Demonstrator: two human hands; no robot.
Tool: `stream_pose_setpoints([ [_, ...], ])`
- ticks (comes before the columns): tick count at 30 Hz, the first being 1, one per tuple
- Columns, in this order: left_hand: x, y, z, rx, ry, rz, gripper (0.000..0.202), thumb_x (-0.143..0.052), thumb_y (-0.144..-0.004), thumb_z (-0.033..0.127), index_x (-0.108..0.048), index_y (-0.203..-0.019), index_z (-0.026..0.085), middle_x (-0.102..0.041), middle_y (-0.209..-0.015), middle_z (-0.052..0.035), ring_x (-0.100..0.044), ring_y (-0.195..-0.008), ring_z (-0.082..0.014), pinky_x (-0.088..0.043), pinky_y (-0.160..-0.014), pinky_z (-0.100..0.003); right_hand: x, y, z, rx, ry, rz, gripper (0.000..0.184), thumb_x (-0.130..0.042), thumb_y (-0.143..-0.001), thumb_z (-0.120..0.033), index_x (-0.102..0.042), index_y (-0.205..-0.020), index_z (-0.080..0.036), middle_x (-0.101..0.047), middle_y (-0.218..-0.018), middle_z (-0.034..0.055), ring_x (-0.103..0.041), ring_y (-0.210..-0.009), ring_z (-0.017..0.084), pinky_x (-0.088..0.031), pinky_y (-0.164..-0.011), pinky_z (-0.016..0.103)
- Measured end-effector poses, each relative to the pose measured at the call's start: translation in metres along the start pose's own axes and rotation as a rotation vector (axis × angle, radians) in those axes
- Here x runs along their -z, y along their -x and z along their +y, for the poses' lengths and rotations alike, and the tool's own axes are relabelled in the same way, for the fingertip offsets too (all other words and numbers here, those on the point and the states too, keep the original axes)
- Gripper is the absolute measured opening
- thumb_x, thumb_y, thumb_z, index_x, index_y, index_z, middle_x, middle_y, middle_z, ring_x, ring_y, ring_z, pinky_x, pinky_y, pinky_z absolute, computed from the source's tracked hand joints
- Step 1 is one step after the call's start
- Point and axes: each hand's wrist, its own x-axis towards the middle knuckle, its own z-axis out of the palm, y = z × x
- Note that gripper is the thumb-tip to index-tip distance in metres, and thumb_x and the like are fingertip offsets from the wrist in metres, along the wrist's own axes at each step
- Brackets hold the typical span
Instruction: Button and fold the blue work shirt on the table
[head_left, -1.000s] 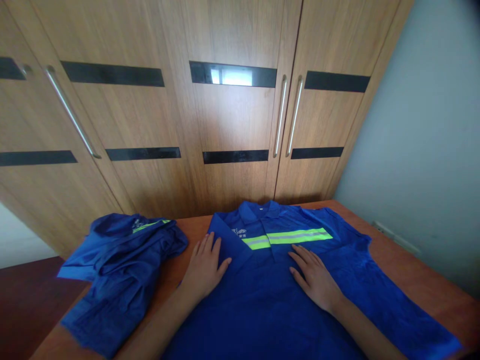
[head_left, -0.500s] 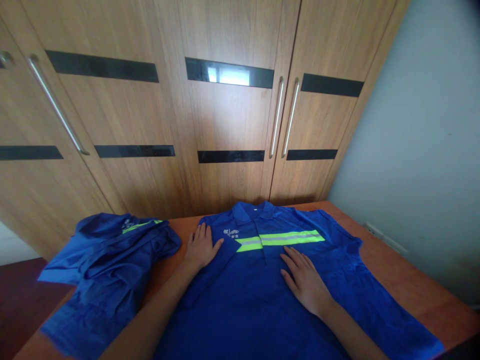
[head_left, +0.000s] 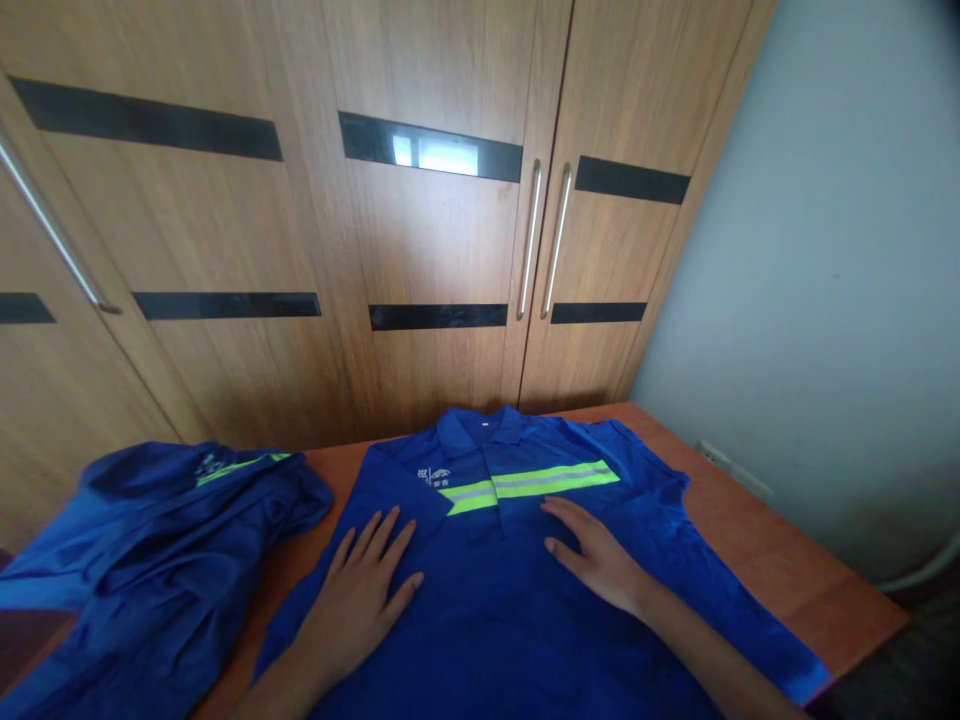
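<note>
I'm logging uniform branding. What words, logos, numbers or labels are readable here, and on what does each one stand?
White chest print on the spread blue shirt: a logo above small characters, too blurred to read.
White print on the crumpled blue shirt: too blurred to read.
White collar tag on the spread shirt: too small to read.
No other writing shows, so nothing can be quoted.

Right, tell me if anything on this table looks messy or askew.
A second blue garment lies crumpled at the left edge of the table, spilling over it. The spread shirt has one sleeve folded in, the other out; otherwise flat.
</note>
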Motion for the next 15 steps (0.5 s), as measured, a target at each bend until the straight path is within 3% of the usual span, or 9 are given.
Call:
stream_pose_setpoints([
  [2, 0.001, 0.001, -0.005, 0.010, -0.004, 0.001, 0.061, -0.034, -0.088, 0.060, -0.037, -0.142, 0.030, -0.030, -0.152, -0.0056, -0.027, -0.139, -0.0298, -0.023, -0.112, -0.054, 0.018, -0.013, 0.028, -0.114, -0.050, 0.076, 0.042, -0.042, -0.091, -0.041, -0.055, -0.125, -0.021, -0.061, -0.127, 0.0082, -0.059, -0.113, 0.020, -0.049, -0.095, 0.034],
  [4, 0.003, 0.000, -0.006, 0.011, -0.007, 0.010, 0.060, -0.036, -0.088, 0.059, -0.038, -0.141, 0.030, -0.031, -0.151, -0.0051, -0.028, -0.139, -0.0298, -0.024, -0.112, -0.053, 0.041, -0.026, 0.063, -0.315, 0.072, 0.184, 0.036, -0.044, -0.089, -0.038, -0.061, -0.116, -0.022, -0.065, -0.119, 0.0056, -0.061, -0.109, 0.020, -0.048, -0.096, 0.033],
  [8, 0.002, 0.000, -0.004, 0.000, -0.007, 0.041, 0.059, -0.037, -0.088, 0.058, -0.038, -0.141, 0.031, -0.032, -0.151, -0.0047, -0.031, -0.138, -0.0301, -0.026, -0.111, -0.052, 0.083, -0.045, 0.134, -0.559, 0.184, 0.255, 0.042, -0.048, -0.086, -0.033, -0.059, -0.117, -0.007, -0.062, -0.120, 0.0223, -0.057, -0.114, 0.034, -0.042, -0.098, 0.048],
  [11, 0.001, 0.003, -0.006, -0.004, -0.013, 0.043, 0.058, -0.036, -0.089, 0.057, -0.036, -0.142, 0.032, -0.031, -0.151, -0.0040, -0.030, -0.138, -0.0298, -0.026, -0.111, -0.053, 0.096, -0.054, 0.167, -0.657, 0.199, 0.224, 0.044, -0.058, -0.080, -0.032, -0.062, -0.113, -0.003, -0.061, -0.118, 0.0267, -0.058, -0.113, 0.038, -0.044, -0.095, 0.049],
  [15, 0.001, 0.010, -0.012, -0.008, -0.010, 0.043, 0.059, -0.038, -0.089, 0.056, -0.035, -0.142, 0.033, -0.032, -0.151, -0.0033, -0.031, -0.138, -0.0297, -0.027, -0.111, -0.052, 0.097, -0.069, 0.187, -0.719, 0.157, 0.178, 0.036, -0.068, -0.071, -0.034, -0.069, -0.092, -0.005, -0.069, -0.099, 0.0257, -0.064, -0.101, 0.039, -0.049, -0.085, 0.048],
])
